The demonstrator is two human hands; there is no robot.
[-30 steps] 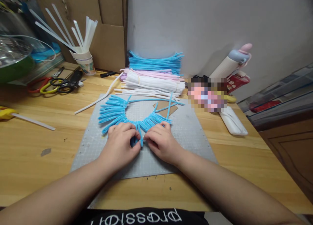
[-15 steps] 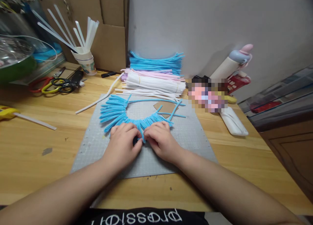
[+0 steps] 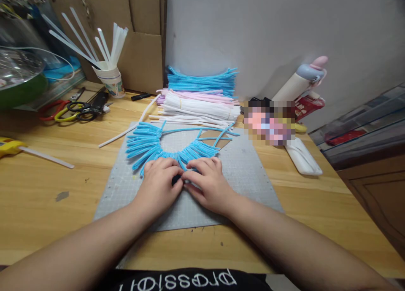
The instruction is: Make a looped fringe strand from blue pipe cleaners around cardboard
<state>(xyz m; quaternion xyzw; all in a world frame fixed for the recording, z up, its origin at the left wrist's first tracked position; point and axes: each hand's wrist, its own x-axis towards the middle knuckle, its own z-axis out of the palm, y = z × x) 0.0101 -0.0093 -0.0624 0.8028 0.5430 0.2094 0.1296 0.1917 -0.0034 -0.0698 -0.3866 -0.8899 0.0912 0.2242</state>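
Note:
A curved row of blue pipe cleaners (image 3: 144, 143), looped side by side, fans out over a grey cutting mat (image 3: 202, 211). My left hand (image 3: 161, 179) is closed at its near edge, thumb and forefinger pinching a blue loop. Against those fingertips, my right hand (image 3: 205, 181) is closed too, pinching at the same spot; the exact grip is hidden behind the fingers. Loose blue stems run out to the right of the curve, across a piece of brown cardboard (image 3: 218, 138).
Bundles of blue (image 3: 202, 80) and white pipe cleaners (image 3: 202, 107) lie behind the mat. Scissors (image 3: 74, 109), a paper cup of glue sticks (image 3: 110, 80) and a yellow glue gun (image 3: 11, 146) are at left. A white bottle (image 3: 292, 84) and tissue pack (image 3: 303, 157) are at right.
The blue curve has shifted slightly left and turned a little. My right fingers have moved in to meet my left fingertips, covering the loop end that showed between them.

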